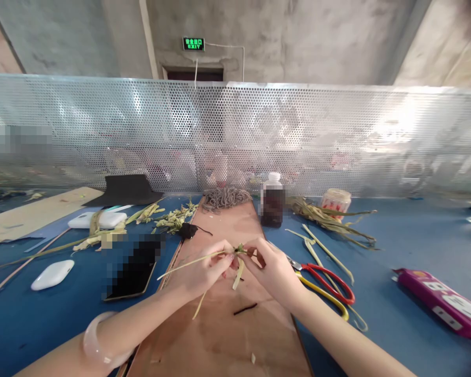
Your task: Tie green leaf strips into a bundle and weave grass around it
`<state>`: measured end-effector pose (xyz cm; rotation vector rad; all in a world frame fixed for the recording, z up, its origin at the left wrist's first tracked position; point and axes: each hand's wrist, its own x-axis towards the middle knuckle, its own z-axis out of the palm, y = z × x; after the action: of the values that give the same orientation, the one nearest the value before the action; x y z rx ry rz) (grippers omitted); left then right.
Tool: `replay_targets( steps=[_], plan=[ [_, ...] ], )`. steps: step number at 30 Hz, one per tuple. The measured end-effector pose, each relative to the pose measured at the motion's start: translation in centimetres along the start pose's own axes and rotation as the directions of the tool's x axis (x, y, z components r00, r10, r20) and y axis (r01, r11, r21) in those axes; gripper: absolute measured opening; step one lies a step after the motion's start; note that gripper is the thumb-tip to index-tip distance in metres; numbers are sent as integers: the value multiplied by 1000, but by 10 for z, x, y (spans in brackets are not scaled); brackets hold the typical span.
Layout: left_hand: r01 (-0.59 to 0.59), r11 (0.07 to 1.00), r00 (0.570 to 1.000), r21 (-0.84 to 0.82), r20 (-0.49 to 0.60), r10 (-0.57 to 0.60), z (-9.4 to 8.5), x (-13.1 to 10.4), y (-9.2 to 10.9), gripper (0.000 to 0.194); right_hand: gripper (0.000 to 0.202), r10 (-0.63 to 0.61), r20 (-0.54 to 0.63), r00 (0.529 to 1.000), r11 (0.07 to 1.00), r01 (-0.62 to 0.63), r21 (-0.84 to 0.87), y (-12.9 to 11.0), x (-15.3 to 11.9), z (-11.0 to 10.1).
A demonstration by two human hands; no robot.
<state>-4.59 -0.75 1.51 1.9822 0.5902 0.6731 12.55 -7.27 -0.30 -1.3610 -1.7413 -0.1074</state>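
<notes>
Over the brown wooden board (220,340), my left hand (210,267) is closed, its thumb and fingers pinching a small green knotted piece of plant strip (239,249). My right hand (269,264) pinches the same piece from the other side, and the fingertips of both hands nearly meet there. Pale strips stick out to the left and hang below my fingers. A dark short strand (245,309) lies on the board beneath. Red and yellow handled pliers (329,288) lie right of my right hand, partly hidden by it.
Left are a phone (135,269), a white case (53,275) and woven plant pieces (176,217). A coil of grey cord (225,199), dark bottle (272,201), jar (336,201) and dry leaves (322,217) stand or lie behind; a purple packet (439,301) is right. Perforated metal screen (235,131) behind.
</notes>
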Motion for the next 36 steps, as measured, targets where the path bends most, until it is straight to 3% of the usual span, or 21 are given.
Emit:
replay_targets(
  steps=[5,10,20,28,32,36],
  plan=[
    [46,997,995,68,-94,-40,0,1,-1,21,16,-136,65,989,989,139,-55,-5,-2,-2],
    [3,999,997,40,-76,1,4,0,4,27,17,-186,68,980,972,193,-132,-5,-6,-4],
    [-1,988,1000,-158,-2,0,6,-2,2,29,19,-97,88,991,986,108,-128,-6,-11,0],
    [-1,979,1000,-202,-3,1,6,2,1,29,22,-89,72,993,988,97,-119,-6,-10,0],
    [-12,988,1000,-153,-14,10,6,4,1,31,21,-55,88,995,994,63,-92,-8,-10,1],
    [58,998,992,10,-109,-56,5,3,-2,35,19,-79,133,988,996,82,-17,-11,-5,-1]
  ],
)
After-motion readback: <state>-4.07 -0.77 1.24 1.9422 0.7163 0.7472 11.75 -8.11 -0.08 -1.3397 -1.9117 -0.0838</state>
